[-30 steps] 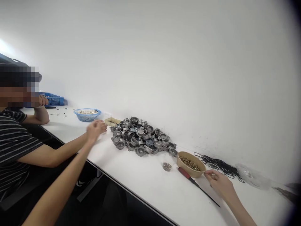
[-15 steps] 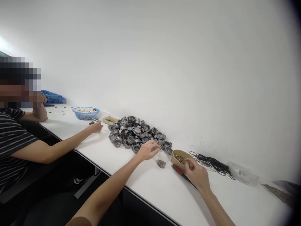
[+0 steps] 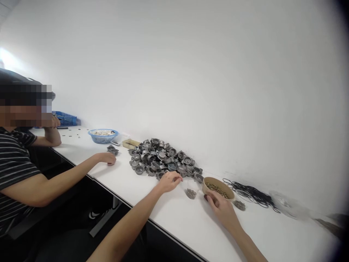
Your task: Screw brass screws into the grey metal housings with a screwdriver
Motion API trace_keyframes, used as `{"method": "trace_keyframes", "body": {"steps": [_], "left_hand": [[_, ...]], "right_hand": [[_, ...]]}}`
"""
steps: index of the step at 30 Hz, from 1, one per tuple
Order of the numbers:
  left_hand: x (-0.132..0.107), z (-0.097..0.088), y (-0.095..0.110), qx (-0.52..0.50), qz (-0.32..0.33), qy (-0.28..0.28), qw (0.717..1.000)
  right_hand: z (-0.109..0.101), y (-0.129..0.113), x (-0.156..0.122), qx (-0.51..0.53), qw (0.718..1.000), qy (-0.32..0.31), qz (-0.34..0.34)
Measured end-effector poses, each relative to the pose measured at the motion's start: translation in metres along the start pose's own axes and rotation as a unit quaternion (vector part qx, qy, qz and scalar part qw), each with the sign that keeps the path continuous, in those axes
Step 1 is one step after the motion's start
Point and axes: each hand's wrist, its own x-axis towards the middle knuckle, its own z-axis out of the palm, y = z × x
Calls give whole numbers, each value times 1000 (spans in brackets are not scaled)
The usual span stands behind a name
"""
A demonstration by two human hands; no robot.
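My left hand (image 3: 170, 181) is at the near right edge of a heap of grey metal housings (image 3: 160, 156), fingers curled together; what they hold, if anything, is hidden. My right hand (image 3: 222, 209) is closed at the near side of a tan round bowl (image 3: 205, 187) of small brass-coloured pieces (image 3: 216, 190). A dark reddish end of a red-handled tool (image 3: 205, 197), perhaps a screwdriver, shows at its fingertips; the rest is covered by the hand. Between my hands stands a small clear container (image 3: 190, 193) of tiny metal parts.
Black cords (image 3: 252, 194) and a clear plastic bag (image 3: 286, 203) lie to the right, with small metal parts (image 3: 240, 205) beside the bowl. At left, a co-worker's hand (image 3: 109, 158) rests near grey housings (image 3: 112, 149). Behind are a blue basket (image 3: 103, 138) and a yellowish tray (image 3: 128, 144).
My right hand has come out of the bowl's brass pieces and down to the red-handled tool. My left hand has shifted slightly. The co-worker's hand has moved off a grey housing.
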Motion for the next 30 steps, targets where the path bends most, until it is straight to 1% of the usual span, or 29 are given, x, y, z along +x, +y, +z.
{"method": "trace_keyframes", "body": {"steps": [3, 5, 6, 8, 10, 11, 13, 19, 23, 25, 28, 30], "left_hand": [[-2, -1, 5, 5, -2, -47, 999], [-3, -1, 8, -1, -6, -84, 996], [-4, 0, 9, -7, -11, -100, 995], [-7, 0, 11, -23, -22, -125, 992], [-9, 0, 13, -39, -34, -142, 988], [-10, 0, 14, -47, -40, -149, 987], [-11, 0, 16, -59, -50, -159, 984], [-9, 8, 15, -81, -81, -174, 978], [-8, 16, 14, -83, -94, -177, 976], [-8, 20, 16, -76, -102, -179, 976], [0, 25, 18, -54, -117, -177, 976], [13, 28, 17, -39, -125, -194, 972]], "right_hand": [[2, 17, 4, 16, 999, 2, 29], [4, 28, 7, 16, 998, -26, 49], [5, 31, 7, 18, 998, -27, 54], [7, 31, 6, 29, 998, -8, 51], [11, 25, 3, 54, 997, 28, 40], [14, 22, 1, 69, 996, 40, 33], [19, 15, -3, 95, 994, 42, 25], [25, 7, -6, 99, 994, -17, 30], [28, 0, -7, 84, 996, -32, 27], [31, -1, -6, 80, 996, -30, 28], [36, 2, -3, 84, 996, -23, 34], [37, 4, 2, 99, 994, -33, 35]]}}
